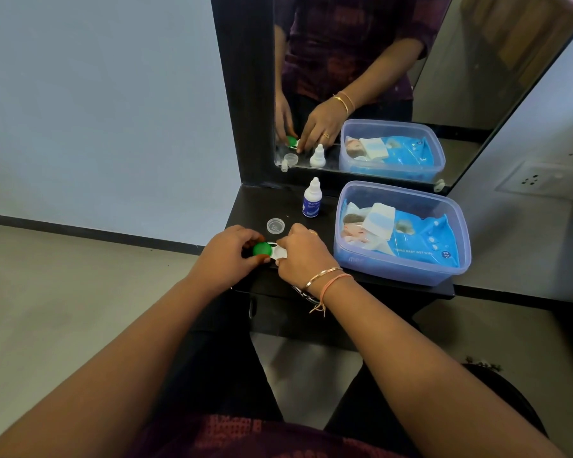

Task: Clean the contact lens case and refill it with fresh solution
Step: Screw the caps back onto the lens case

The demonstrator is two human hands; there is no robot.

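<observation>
Left hand (pixel 226 252) grips the green cap (pixel 262 249), right hand (pixel 303 255) fingers pinching the lens case (pixel 280 251)

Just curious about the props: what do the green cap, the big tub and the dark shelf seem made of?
Green cap: opaque plastic, smooth, evenly coloured. Tub: translucent bluish plastic; the wipes pack shows through its wall. Shelf: probably laminated board, black with a faint sheen; hard to be sure.

Wall (pixel 96 110): pale blue, plain, 10 o'clock | Skirting (pixel 96 231): dark strip at wall foot, 9 o'clock | Floor (pixel 63 292): light, 8 o'clock | Mirror (pixel 444 77): black-framed, 1 o'clock | Shelf (pixel 255 206): black, under mirror | Socket (pixel 540 180): white, 3 o'clock.
</observation>
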